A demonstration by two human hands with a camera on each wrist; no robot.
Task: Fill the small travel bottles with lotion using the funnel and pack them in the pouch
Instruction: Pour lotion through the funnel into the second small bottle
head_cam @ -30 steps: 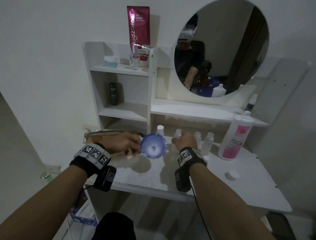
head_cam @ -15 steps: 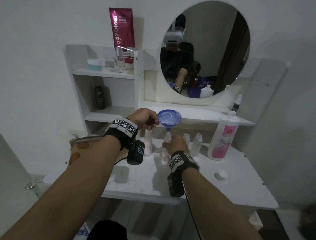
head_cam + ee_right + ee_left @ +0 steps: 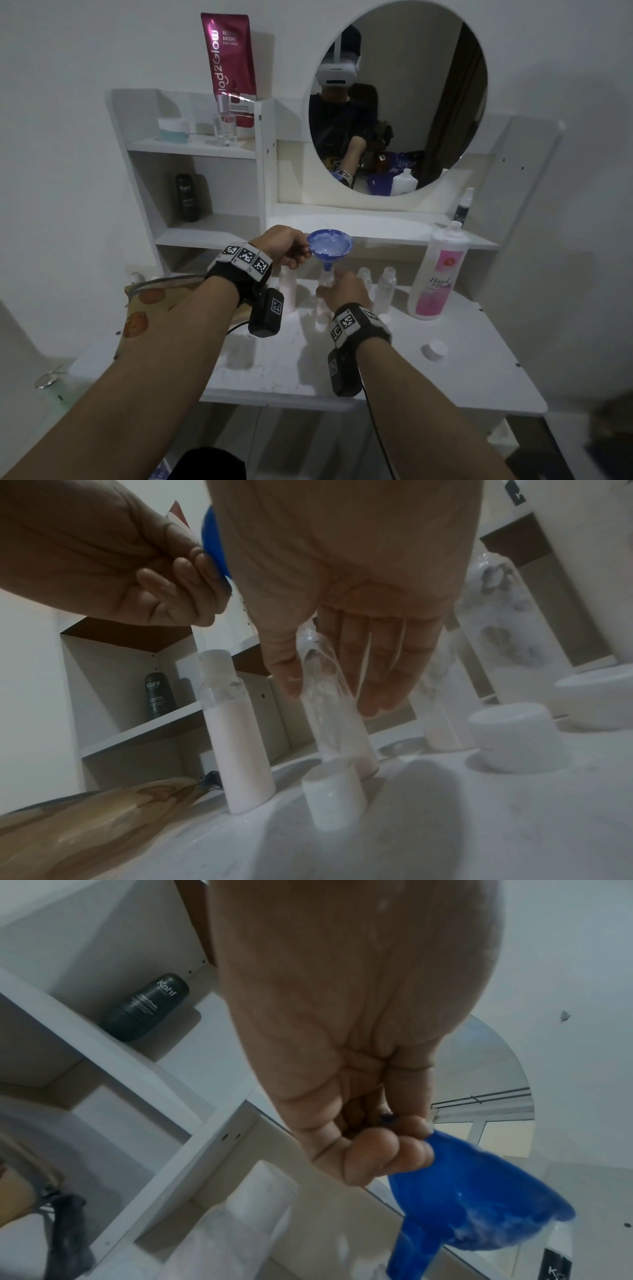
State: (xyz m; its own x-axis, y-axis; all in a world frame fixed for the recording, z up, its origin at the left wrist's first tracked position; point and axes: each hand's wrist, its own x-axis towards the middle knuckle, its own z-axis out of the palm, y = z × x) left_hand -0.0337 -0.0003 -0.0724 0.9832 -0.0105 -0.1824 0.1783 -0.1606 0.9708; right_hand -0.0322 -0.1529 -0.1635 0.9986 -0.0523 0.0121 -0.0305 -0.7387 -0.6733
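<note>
My left hand (image 3: 297, 250) pinches the rim of the blue funnel (image 3: 329, 247), whose bowl is smeared with white lotion. It holds the funnel upright above the table, its spout right at the mouth of a small clear travel bottle (image 3: 324, 279). My right hand (image 3: 337, 289) grips that bottle (image 3: 329, 710) between thumb and fingers; it stands on the table (image 3: 462, 383), partly filled. Left of it stands a capped, filled bottle (image 3: 240, 737). Two more uncapped small bottles (image 3: 383, 291) stand to the right. The left wrist view shows my fingertips (image 3: 387, 1150) on the funnel (image 3: 479, 1204).
The big pink-labelled lotion bottle (image 3: 438, 274) stands open at the right, its cap (image 3: 435, 349) lying nearer the front. Loose small caps (image 3: 334, 796) sit by the bottles. A brown patterned pouch (image 3: 144, 308) lies at the table's left end. Shelves and a round mirror rise behind.
My left hand raised the funnel from beside the pouch and brought its spout over the bottle in my right hand. My right hand stayed on that bottle.
</note>
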